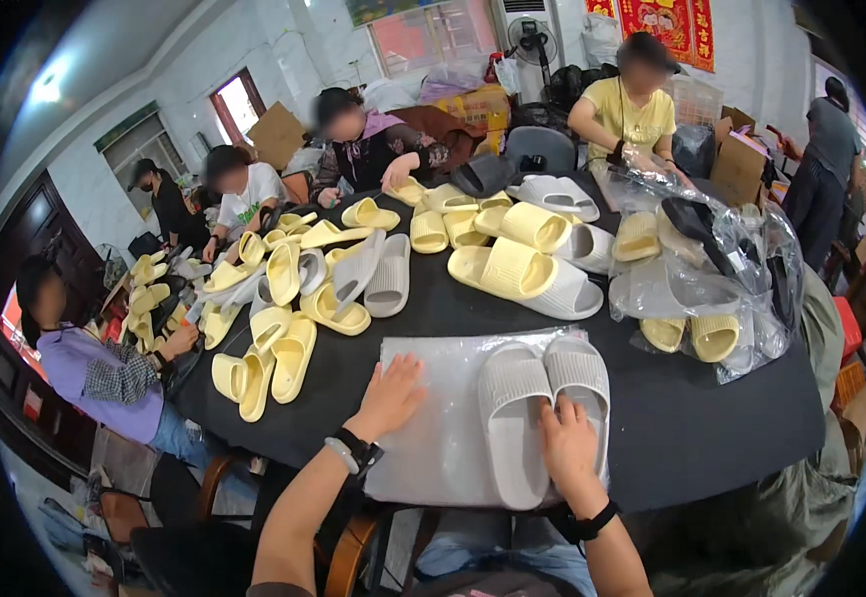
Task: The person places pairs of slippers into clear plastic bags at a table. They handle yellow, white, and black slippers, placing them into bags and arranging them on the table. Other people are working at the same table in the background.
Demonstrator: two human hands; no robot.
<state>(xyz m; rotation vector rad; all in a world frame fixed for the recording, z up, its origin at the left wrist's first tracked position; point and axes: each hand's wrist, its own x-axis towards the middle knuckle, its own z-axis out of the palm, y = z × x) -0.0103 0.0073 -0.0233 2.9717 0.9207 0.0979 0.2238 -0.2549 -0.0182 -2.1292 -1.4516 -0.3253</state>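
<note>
"How do the hands stand?"

"The left hand is spread and grips nothing; it rests on the clear bags. The right hand has its fingers dipped into the grey pair, at the inner edges of the 2 slippers. Whether they pinch or only touch, I cannot tell."

"Where is that pair?"

"On the right half of the bags, side by side, straps away from the person, at the near edge of the worktop. It lies on top of the plastic, not inside it."

"And around it?"

"To the right, near the pair, is a heap of bagged slippers: grey, yellow and black under clear film. Beyond the bags, loose slippers, mostly yellow with some grey, lie piled on each other. To the left is another loose cluster."

"How far along would you say?"

"Part-way, I judge. The heap on the right is bagged; the grey pair is set together but bare, and plenty lies loose."

"Anyone else there?"

"Yes. Across the worktop, a person in a yellow shirt has both hands at the plastic; at far left sits a person in lilac."
</note>
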